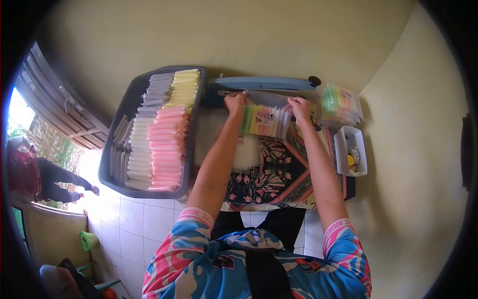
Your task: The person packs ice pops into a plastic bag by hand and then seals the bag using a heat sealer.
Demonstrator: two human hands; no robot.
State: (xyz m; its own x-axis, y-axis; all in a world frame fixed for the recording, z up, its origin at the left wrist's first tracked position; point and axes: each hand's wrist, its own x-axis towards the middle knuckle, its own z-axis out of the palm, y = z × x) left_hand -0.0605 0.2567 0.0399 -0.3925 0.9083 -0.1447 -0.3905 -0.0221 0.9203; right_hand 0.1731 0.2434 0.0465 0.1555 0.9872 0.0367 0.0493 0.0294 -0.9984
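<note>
A clear plastic bag holds a row of slim wrapped sticks in green, yellow, pink and white, with a printed label on it. My left hand is closed on the bag's upper left corner, and my right hand pinches its upper right corner. Just beyond the hands lies a blue bar-shaped sealer with a black knob. Under the bag is a dark floral cloth, with a stack of clear plastic sheets to the left.
A large grey tray at left holds many grey, yellow, white and pink sticks. Filled packs are stacked at right, above a white bin with small items. Another person is by the doorway. A green basket stands on the floor.
</note>
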